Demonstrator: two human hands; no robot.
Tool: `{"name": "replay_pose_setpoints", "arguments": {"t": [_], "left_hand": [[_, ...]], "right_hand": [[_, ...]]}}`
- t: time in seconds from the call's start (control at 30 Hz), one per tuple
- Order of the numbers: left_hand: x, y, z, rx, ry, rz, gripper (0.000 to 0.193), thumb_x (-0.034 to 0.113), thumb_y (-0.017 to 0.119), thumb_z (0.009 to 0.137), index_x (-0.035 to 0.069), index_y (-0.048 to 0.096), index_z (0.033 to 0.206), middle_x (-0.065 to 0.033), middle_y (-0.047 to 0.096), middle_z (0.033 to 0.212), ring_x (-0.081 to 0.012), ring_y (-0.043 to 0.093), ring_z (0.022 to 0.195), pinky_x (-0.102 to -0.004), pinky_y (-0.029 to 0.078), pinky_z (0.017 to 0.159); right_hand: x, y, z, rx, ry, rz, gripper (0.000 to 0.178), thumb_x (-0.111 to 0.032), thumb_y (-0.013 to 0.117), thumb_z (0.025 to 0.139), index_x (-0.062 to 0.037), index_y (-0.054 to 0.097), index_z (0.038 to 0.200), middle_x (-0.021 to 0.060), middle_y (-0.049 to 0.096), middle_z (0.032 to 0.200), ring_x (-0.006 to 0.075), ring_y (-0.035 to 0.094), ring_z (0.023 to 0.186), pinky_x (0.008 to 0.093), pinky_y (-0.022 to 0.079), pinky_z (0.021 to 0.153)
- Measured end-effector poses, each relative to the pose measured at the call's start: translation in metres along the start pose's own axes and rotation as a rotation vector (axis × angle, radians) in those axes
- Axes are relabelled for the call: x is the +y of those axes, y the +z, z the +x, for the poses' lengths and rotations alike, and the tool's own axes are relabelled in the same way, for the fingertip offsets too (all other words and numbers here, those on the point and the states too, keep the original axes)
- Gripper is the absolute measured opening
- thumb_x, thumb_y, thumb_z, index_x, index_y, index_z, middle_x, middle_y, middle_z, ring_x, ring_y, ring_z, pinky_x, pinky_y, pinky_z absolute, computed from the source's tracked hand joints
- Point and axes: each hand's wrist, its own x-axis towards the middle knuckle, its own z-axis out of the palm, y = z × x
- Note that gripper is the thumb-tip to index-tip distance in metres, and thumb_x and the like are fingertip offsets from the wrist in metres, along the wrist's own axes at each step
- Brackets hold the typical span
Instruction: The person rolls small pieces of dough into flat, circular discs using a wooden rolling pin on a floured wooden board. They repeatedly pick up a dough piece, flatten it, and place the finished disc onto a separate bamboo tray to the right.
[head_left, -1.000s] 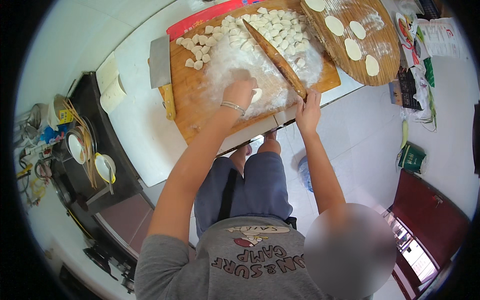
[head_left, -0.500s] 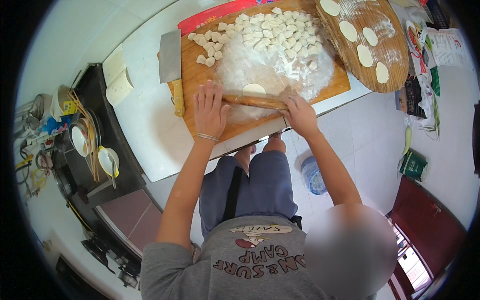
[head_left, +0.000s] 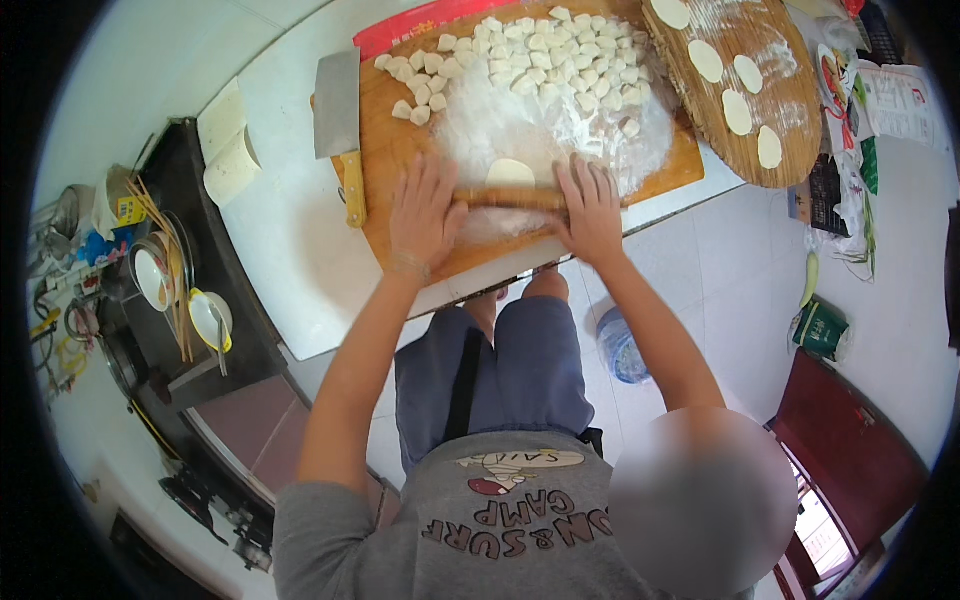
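A wooden rolling pin [head_left: 510, 198] lies crosswise near the front of a floured wooden cutting board [head_left: 376, 220], slightly blurred by motion. My left hand [head_left: 424, 215] is flat over its left end, fingers stretched out and smeared. Over the right end rests my right hand [head_left: 592, 212], palm down with straight fingers. The pin partly covers a round dough wrapper [head_left: 511, 173]. Behind it, many small floured dough pieces [head_left: 560, 60] are heaped on the board. A cleaver [head_left: 338, 110] with a yellow handle lies along the board's left edge.
At the right, a wooden board [head_left: 780, 110] bears several flat dough wrappers. A folded cream cloth or paper [head_left: 230, 150] lies left of the cleaver. Bowls [head_left: 209, 322] and chopsticks stand on the dark counter at left. A blue water jug [head_left: 622, 345] stands on the floor.
My right hand's fingers have gone from wrapped round the pin's end to stretched flat over it. The pin is now more level, and the wrapper has shifted little.
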Motion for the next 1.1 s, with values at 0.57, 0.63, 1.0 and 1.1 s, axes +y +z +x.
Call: {"name": "replay_pose_setpoints", "arguments": {"t": [0.57, 0.63, 1.0, 1.1], "left_hand": [[0.061, 0.029, 0.077, -0.203, -0.22, -0.332, 0.023, 0.014, 0.072, 0.077, 0.004, 0.061, 0.096, -0.0146, 0.064, 0.1, -0.0338, 0.06, 0.094, -0.0448, 0.048, 0.08], [0.059, 0.018, 0.08, -0.281, -0.153, -0.215, 0.022, 0.016, 0.073, 0.077, 0.004, 0.061, 0.091, -0.0151, 0.066, 0.09, -0.0338, 0.061, 0.093, -0.0449, 0.049, 0.078], [0.033, 0.0, 0.007, 0.241, -0.298, -0.242, 0.043, 0.024, 0.059, 0.089, 0.008, 0.053, 0.128, -0.0171, 0.052, 0.134, -0.0366, 0.052, 0.119, -0.046, 0.042, 0.096], [0.017, -0.002, -0.004, 0.17, -0.063, 0.021, 0.053, 0.031, 0.053, 0.093, 0.009, 0.045, 0.14, -0.0151, 0.039, 0.148, -0.0359, 0.038, 0.133, -0.0487, 0.031, 0.108]], "right_hand": [[0.033, -0.014, -0.001, 0.327, 0.382, 0.188, 0.033, -0.016, 0.068, 0.084, -0.0004, 0.056, 0.11, 0.0192, 0.053, 0.106, 0.0371, 0.057, 0.091, 0.0438, 0.047, 0.076], [0.034, -0.011, -0.006, 0.312, 0.405, 0.198, 0.032, -0.015, 0.069, 0.084, -0.0006, 0.056, 0.11, 0.0189, 0.053, 0.106, 0.0368, 0.057, 0.091, 0.0436, 0.047, 0.076], [0.032, -0.018, -0.013, 0.027, 0.097, 0.054, 0.04, -0.011, 0.072, 0.076, -0.0054, 0.058, 0.114, 0.0157, 0.055, 0.106, 0.034, 0.058, 0.092, 0.0396, 0.049, 0.077], [0.019, 0.008, -0.012, -0.086, -0.054, 0.086, 0.043, -0.027, 0.069, 0.081, -0.0076, 0.057, 0.117, 0.0135, 0.055, 0.116, 0.0332, 0.057, 0.097, 0.0434, 0.048, 0.081]]}}
